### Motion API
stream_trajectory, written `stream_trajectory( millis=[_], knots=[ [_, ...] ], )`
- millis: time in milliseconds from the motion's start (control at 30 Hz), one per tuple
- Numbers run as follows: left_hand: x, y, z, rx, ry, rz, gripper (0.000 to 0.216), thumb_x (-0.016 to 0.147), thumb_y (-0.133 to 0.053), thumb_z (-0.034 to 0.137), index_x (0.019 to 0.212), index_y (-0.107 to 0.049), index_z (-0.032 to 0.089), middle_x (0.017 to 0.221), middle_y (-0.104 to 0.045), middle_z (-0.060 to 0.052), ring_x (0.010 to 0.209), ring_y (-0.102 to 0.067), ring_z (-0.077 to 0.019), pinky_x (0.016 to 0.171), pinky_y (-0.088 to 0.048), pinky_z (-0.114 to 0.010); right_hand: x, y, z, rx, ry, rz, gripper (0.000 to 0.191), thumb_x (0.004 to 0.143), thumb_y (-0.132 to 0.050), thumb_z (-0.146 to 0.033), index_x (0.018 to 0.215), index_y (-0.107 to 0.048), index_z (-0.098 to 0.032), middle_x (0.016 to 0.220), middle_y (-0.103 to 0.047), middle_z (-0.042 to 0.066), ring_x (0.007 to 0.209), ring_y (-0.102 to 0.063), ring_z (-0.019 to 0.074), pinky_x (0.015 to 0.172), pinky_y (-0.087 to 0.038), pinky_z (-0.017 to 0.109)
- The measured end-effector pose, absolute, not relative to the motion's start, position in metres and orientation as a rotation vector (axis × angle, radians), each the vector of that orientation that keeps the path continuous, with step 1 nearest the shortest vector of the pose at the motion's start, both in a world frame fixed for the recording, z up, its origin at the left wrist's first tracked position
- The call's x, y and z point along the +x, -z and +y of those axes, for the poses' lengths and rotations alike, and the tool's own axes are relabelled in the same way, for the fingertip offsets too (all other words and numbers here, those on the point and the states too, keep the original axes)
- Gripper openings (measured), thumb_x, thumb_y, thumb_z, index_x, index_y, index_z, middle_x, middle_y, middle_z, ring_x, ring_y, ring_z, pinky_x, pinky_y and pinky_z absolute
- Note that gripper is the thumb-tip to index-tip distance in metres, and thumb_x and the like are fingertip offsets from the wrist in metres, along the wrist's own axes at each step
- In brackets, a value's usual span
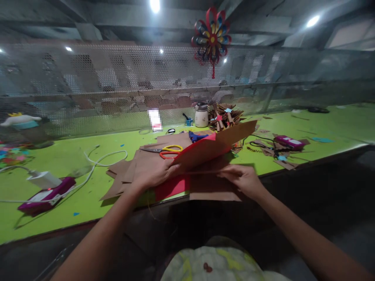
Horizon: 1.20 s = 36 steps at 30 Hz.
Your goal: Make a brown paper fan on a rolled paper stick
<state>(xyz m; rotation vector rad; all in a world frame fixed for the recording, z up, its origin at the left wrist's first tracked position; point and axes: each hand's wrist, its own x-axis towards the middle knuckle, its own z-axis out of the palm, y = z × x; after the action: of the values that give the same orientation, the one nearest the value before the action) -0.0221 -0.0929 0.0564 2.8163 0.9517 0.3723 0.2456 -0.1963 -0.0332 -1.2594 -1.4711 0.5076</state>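
Observation:
A large sheet of brown paper (205, 153), with red showing along its upper left edge, is tilted up over the table's front edge. My left hand (158, 175) is closed on its lower left part. At the right, my right hand (246, 180) pinches the paper's lower edge between thumb and fingers. Red paper (172, 188) and another brown piece (215, 189) lie beneath. Just behind my left hand rest scissors (172, 148) with one yellow and one red handle, on stacked brown paper (146, 156). A blue tool, possibly a glue gun (197, 136), is partly hidden behind the raised sheet.
Purple power strips lie left (66, 186) and right (288, 143), the left one with a white charger (43, 180) and cable. A jar (201, 115) and a heap of brown paper pieces (225, 115) stand before the mesh partition (117, 82). A flower-shaped ornament (213, 39) hangs above.

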Motion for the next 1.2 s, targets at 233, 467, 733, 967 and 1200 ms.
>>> stream_trajectory(
  millis=[233, 467, 733, 967, 1200],
  knots=[
    [-0.024, -0.038, -0.087, 2.772, -0.424, 0.922, 0.045, 0.091, -0.028, 0.044, 0.104, -0.062, 0.017, 0.098, -0.067, -0.009, 0.084, -0.058, -0.0213, 0.077, -0.044, -0.032, 0.244, 0.042, -0.188, -1.15, -0.605, -0.926, 0.027, 0.075, -0.064, -0.042, 0.066, -0.063, -0.017, 0.068, -0.07, 0.005, 0.066, -0.067, 0.0198, 0.07, -0.053, 0.034],
    [-0.024, -0.036, -0.086, 2.771, -0.361, 0.781, 0.026, 0.082, -0.043, 0.026, 0.098, -0.062, 0.018, 0.102, -0.065, -0.006, 0.094, -0.056, -0.0219, 0.086, -0.042, -0.032, 0.238, 0.033, -0.195, -1.222, -0.602, -1.757, 0.026, 0.085, -0.052, -0.036, 0.091, -0.072, -0.019, 0.086, -0.071, 0.003, 0.084, -0.064, 0.0207, 0.078, -0.05, 0.031],
    [-0.021, -0.053, -0.092, 2.778, -0.263, 0.746, 0.028, 0.088, -0.039, 0.033, 0.096, -0.063, 0.02, 0.102, -0.066, -0.004, 0.092, -0.057, -0.0191, 0.082, -0.042, -0.027, 0.231, 0.011, -0.176, -0.921, -0.71, -2.25, 0.028, 0.089, -0.047, -0.027, 0.105, -0.068, -0.02, 0.1, -0.07, 0.005, 0.091, -0.062, 0.0167, 0.084, -0.046, 0.029],
    [-0.015, -0.066, -0.101, 2.863, -0.083, 0.825, 0.027, 0.085, -0.047, 0.034, 0.104, -0.061, 0.021, 0.105, -0.065, -0.003, 0.093, -0.057, -0.0182, 0.08, -0.041, -0.024, 0.224, 0.014, -0.157, -0.88, -0.649, -2.394, 0.037, 0.082, -0.05, -0.012, 0.116, -0.062, -0.02, 0.116, -0.063, 0.008, 0.11, -0.055, 0.0191, 0.094, -0.041, 0.033],
    [-0.01, -0.066, -0.1, 2.952, -0.028, 0.818, 0.029, 0.087, -0.043, 0.03, 0.108, -0.062, 0.024, 0.107, -0.065, -0.003, 0.094, -0.057, -0.0177, 0.08, -0.04, -0.024, 0.222, 0.004, -0.179, -0.848, -0.961, -2.274, 0.03, 0.089, -0.046, -0.028, 0.112, -0.065, -0.021, 0.107, -0.067, 0.005, 0.1, -0.06, 0.0164, 0.088, -0.045, 0.028]
  ],
)
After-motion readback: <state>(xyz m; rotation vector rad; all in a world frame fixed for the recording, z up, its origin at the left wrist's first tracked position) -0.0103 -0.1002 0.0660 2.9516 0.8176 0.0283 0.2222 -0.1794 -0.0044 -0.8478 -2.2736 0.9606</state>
